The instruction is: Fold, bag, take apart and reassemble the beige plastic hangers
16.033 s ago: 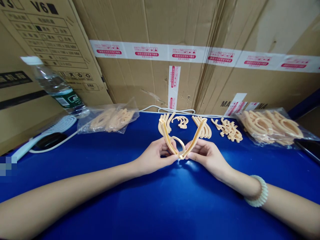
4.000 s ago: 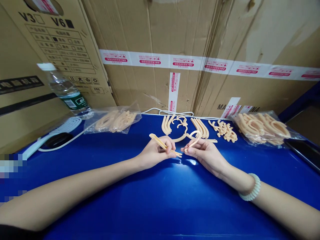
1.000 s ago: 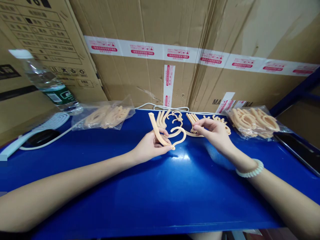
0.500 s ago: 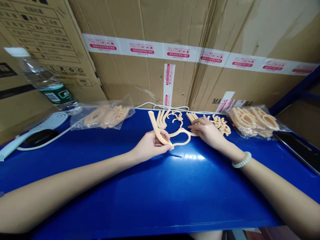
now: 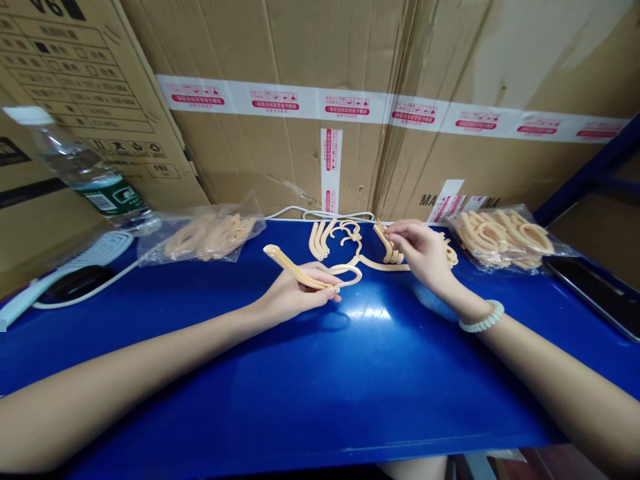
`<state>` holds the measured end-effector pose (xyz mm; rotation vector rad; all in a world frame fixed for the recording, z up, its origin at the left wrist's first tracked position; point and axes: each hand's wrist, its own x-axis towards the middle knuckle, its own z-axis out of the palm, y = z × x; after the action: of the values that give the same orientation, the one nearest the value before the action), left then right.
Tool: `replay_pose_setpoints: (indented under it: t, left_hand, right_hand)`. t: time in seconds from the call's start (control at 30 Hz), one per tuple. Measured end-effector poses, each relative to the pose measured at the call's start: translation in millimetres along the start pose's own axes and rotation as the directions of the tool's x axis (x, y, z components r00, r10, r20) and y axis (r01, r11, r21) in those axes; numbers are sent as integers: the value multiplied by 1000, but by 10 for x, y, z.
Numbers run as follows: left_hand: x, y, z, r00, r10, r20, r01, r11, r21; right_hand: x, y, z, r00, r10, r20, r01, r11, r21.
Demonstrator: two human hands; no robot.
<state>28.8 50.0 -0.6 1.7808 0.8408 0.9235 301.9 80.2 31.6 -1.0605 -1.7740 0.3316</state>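
Note:
My left hand [image 5: 295,293] is closed on a peach plastic hanger part [image 5: 300,272]: a straight arm joined to a curved hook loop, held low over the blue table [image 5: 320,393]. My right hand [image 5: 423,252] pinches a straight peach arm piece [image 5: 384,237] lifted from a small pile of like pieces [image 5: 393,255] at the table's back. An assembled peach hanger [image 5: 373,263] lies flat between the hands. Loose curved arms [image 5: 320,239] and small hooks [image 5: 350,232] lie behind it.
Clear bags of peach parts lie at back left [image 5: 205,233] and back right [image 5: 503,237]. A water bottle [image 5: 85,170], a white brush [image 5: 75,263] and a cable sit at left. A dark phone [image 5: 595,293] lies at right. Cardboard boxes [image 5: 325,100] wall the back.
My left hand has tilted its hanger part down flatter. My right hand has reached into the pile of straight pieces and raised one between its fingertips.

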Motion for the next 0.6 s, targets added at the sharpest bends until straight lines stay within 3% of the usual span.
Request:
replay_pose_setpoints:
  t: [0.1, 0.27, 0.37, 0.6]
  left_hand:
    - [-8, 21, -5, 1000, -16, 27, 18, 995, -96]
    - [-14, 45, 13, 992, -125, -6, 123, 981, -150]
    - [-6, 44, 29, 989, -145, -26, 138, 974, -181]
    - [16, 27, 28, 983, -180, -43, 167, 965, -202]
  right_hand:
    - [-61, -239, -12, 976, 207, -71, -177, 938, 297]
    - [-215, -557, 15, 922, 385, 39, -322, 707, 630]
    - [-292, -621, 64, 887, 450, 102, -392, 620, 680]
    - [-420, -560, 159, 839, 503, 206, -504, 577, 643]
